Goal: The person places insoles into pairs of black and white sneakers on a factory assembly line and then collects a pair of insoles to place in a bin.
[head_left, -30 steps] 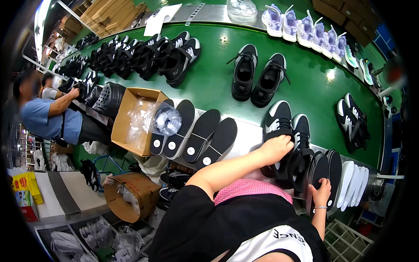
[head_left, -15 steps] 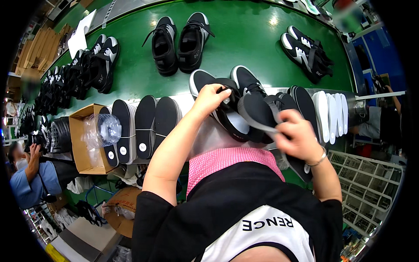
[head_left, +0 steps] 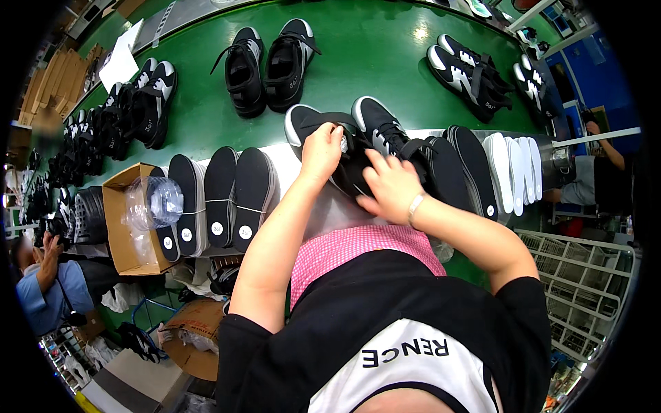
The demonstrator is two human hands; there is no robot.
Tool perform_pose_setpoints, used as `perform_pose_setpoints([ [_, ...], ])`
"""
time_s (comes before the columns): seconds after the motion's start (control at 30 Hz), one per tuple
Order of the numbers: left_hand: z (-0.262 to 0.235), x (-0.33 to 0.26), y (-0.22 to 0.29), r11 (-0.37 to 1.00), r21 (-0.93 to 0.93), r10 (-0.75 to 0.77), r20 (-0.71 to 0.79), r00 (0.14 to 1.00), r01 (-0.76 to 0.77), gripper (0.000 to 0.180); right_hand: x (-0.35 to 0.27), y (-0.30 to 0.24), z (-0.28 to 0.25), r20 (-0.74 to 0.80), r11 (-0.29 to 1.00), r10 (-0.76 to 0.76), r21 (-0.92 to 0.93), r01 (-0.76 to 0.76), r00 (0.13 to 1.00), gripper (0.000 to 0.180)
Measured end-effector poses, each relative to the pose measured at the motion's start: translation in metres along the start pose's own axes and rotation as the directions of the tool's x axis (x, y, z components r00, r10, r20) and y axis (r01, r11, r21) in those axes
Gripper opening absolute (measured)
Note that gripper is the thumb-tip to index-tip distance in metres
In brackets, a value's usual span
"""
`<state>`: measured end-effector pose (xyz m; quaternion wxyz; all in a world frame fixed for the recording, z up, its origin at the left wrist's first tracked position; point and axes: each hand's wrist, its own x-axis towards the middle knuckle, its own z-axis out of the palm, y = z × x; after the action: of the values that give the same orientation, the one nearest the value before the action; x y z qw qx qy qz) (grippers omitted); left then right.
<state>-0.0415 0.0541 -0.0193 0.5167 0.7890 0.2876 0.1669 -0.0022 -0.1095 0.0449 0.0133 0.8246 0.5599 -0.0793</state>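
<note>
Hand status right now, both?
Left hand: closed on the upper of the black shoe.
Right hand: fingers spread at that shoe's opening; whether it grips anything cannot be told.

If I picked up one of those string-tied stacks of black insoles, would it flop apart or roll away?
The stack would probably lift as one bundle, since string crosses its middle. Its ends might flex or fan a little, as no string shows there. It seems unlikely to roll, given its long, flat shape.
</note>
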Motion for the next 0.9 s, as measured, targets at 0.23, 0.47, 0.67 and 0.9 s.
perform_pose_setpoints([
  [0.23,0.006,-0.002,-0.001,1.0,-0.015,-0.004,-0.004,1.0,0.004,0.027,-0.019,0.015,-0.04,0.228,0.999,0.009,-0.042,0.001,0.974,0.018],
  [0.47,0.002,-0.004,-0.012,0.972,-0.231,0.043,-0.015,0.999,-0.045,0.022,0.055,-0.012,0.02,0.33,0.994,0.021,0.097,-0.056,0.944,0.018],
  [0.67,0.013,-0.001,-0.012,0.929,-0.369,-0.005,0.069,0.998,0.03,0.019,0.068,-0.002,0.039,0.58,0.988,0.012,0.118,-0.098,0.814,0.026],
  [0.9,0.03,0.003,-0.017,0.97,-0.243,0.015,0.097,0.995,0.009,0.023,0.108,0.015,0.188,0.692,0.993,0.098,-0.02,-0.116,0.715,0.024],
])
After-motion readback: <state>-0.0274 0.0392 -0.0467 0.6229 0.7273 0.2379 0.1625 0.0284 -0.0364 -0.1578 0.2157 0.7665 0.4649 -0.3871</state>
